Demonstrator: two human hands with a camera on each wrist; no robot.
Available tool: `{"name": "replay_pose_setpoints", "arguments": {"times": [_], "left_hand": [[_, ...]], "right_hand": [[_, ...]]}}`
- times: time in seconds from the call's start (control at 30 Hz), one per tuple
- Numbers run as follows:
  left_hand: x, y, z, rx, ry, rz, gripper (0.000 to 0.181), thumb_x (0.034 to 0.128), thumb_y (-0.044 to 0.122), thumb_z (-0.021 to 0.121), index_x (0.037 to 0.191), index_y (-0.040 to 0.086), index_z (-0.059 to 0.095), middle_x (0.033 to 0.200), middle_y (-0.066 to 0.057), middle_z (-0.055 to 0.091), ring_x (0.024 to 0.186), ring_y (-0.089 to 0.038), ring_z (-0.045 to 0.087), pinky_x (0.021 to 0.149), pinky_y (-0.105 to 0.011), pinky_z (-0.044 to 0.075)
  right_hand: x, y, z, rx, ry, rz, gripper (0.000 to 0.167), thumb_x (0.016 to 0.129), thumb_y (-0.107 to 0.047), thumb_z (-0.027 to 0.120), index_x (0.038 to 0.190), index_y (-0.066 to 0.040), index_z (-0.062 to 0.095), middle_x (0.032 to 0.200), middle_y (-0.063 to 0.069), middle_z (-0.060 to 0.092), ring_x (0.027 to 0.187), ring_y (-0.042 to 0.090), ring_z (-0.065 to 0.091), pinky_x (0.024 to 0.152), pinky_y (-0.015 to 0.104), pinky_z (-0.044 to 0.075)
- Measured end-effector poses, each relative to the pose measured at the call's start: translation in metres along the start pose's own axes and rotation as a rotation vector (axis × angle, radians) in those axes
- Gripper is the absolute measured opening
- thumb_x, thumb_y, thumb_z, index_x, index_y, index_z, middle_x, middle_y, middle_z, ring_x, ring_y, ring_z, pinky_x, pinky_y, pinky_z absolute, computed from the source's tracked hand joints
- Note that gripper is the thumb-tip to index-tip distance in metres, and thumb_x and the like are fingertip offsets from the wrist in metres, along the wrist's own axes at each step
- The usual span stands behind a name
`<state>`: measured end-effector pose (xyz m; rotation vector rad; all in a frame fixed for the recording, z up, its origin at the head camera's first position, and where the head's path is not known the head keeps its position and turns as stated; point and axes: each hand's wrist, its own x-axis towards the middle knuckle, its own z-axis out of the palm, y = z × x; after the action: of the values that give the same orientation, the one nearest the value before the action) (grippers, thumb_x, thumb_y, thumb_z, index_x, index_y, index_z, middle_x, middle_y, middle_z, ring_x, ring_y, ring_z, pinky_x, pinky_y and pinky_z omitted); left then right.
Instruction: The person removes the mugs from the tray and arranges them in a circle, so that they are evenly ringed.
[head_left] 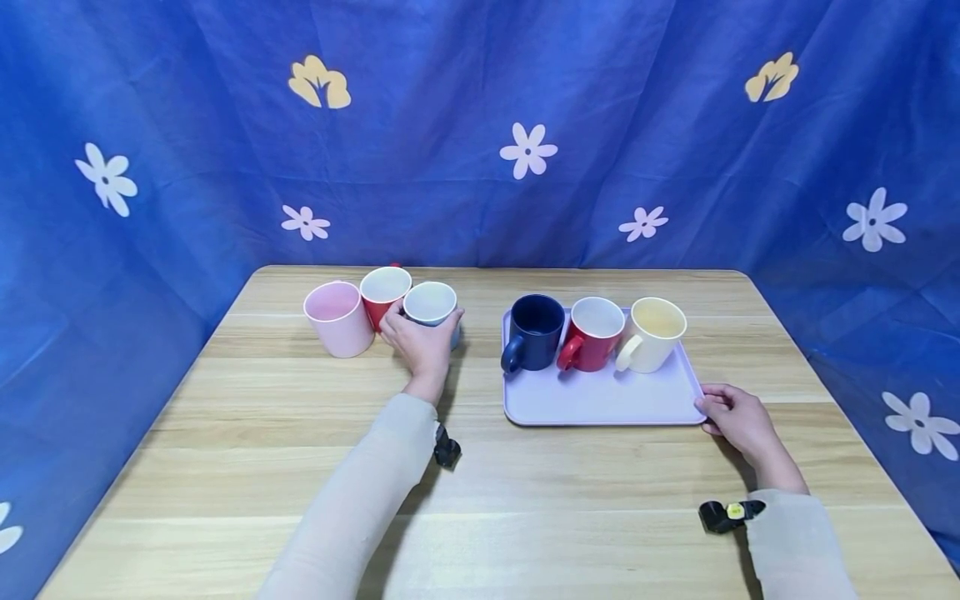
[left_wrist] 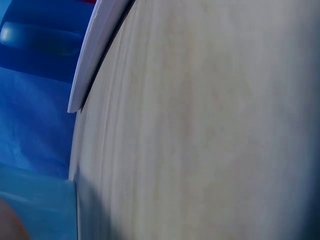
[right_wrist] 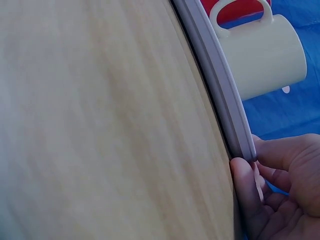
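The left hand (head_left: 422, 343) has its thumb and fingers curved around a light-blue cylindrical mug (head_left: 431, 302), left of the tray; a red, white-lined mug (head_left: 386, 288) and a pink cylindrical mug (head_left: 341, 321) stand farther left; the right hand (head_left: 741, 420) pinches the near right corner of the lilac rectangular tray (head_left: 600, 404); along its far side stand a navy handled mug (head_left: 540, 337), a red handled mug (head_left: 597, 340) and a cream handled mug (head_left: 654, 337).

Blue flowered cloth (head_left: 427, 117) hangs behind a wooden table (head_left: 562, 500).

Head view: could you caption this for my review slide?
Left hand grips a light-blue mug; right hand pinches the near-right corner of a lilac tray holding three mugs.
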<state>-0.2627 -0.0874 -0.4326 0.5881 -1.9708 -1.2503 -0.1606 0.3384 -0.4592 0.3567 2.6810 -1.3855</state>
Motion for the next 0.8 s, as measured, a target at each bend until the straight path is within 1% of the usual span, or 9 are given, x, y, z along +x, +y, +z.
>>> {"name": "replay_pose_setpoints", "arguments": {"times": [0.1, 0.2, 0.37, 0.47, 0.63, 0.73, 0.8], "left_hand": [[0.001, 0.000, -0.001, -0.014, -0.004, -0.004, 0.092, 0.0516, 0.034, 0.094, 0.123, 0.002, 0.045, 0.122, -0.015, 0.046, 0.119, -0.029, 0.037, 0.100, -0.037, 0.029], [0.000, 0.000, -0.003, -0.047, -0.005, 0.005, 0.093, 0.0514, 0.032, 0.094, 0.125, 0.002, 0.045, 0.124, -0.015, 0.045, 0.119, -0.028, 0.036, 0.100, -0.037, 0.029], [-0.001, 0.000, -0.010, -0.108, -0.030, 0.030, 0.093, 0.0542, 0.032, 0.093, 0.127, 0.001, 0.044, 0.124, -0.013, 0.044, 0.118, -0.025, 0.038, 0.100, -0.033, 0.031], [-0.002, 0.000, -0.014, -0.144, -0.051, 0.065, 0.092, 0.0561, 0.031, 0.093, 0.128, 0.002, 0.044, 0.124, -0.013, 0.044, 0.116, -0.024, 0.039, 0.100, -0.031, 0.032], [-0.004, 0.002, -0.019, -0.182, -0.079, 0.142, 0.091, 0.0590, 0.028, 0.092, 0.131, 0.001, 0.043, 0.127, -0.014, 0.043, 0.118, -0.024, 0.038, 0.101, -0.029, 0.031], [-0.005, 0.003, -0.021, -0.203, -0.073, 0.191, 0.091, 0.0587, 0.027, 0.092, 0.131, 0.001, 0.043, 0.128, -0.014, 0.043, 0.120, -0.024, 0.037, 0.102, -0.030, 0.030], [-0.006, 0.004, -0.023, -0.228, -0.061, 0.232, 0.089, 0.0586, 0.026, 0.092, 0.130, 0.001, 0.044, 0.127, -0.014, 0.044, 0.119, -0.024, 0.038, 0.101, -0.033, 0.032]], "right_hand": [[0.000, 0.000, 0.000, -0.001, 0.000, -0.008, 0.044, 0.098, -0.018, 0.054, 0.130, 0.012, 0.046, 0.116, 0.026, 0.055, 0.078, 0.004, 0.057, 0.063, 0.022, 0.053], [0.000, 0.000, 0.000, 0.001, -0.002, -0.003, 0.045, 0.098, -0.018, 0.054, 0.130, 0.011, 0.046, 0.117, 0.026, 0.055, 0.078, 0.004, 0.056, 0.064, 0.022, 0.053], [0.000, 0.000, 0.000, 0.001, -0.004, 0.006, 0.045, 0.098, -0.019, 0.054, 0.131, 0.011, 0.046, 0.117, 0.026, 0.055, 0.078, 0.005, 0.056, 0.064, 0.022, 0.053], [0.000, 0.000, 0.000, -0.001, -0.005, 0.004, 0.046, 0.098, -0.019, 0.055, 0.131, 0.011, 0.046, 0.117, 0.026, 0.054, 0.078, 0.004, 0.056, 0.064, 0.022, 0.053], [0.000, 0.000, -0.001, 0.001, -0.003, 0.010, 0.046, 0.098, -0.019, 0.055, 0.131, 0.011, 0.046, 0.117, 0.025, 0.054, 0.079, 0.005, 0.056, 0.064, 0.022, 0.053], [0.000, 0.000, -0.001, 0.001, -0.002, 0.013, 0.046, 0.098, -0.020, 0.055, 0.131, 0.011, 0.046, 0.117, 0.025, 0.054, 0.079, 0.005, 0.056, 0.064, 0.022, 0.053], [0.000, 0.000, 0.000, 0.001, -0.002, 0.015, 0.046, 0.098, -0.020, 0.055, 0.131, 0.011, 0.046, 0.117, 0.025, 0.054, 0.080, 0.006, 0.056, 0.064, 0.022, 0.053]]}}
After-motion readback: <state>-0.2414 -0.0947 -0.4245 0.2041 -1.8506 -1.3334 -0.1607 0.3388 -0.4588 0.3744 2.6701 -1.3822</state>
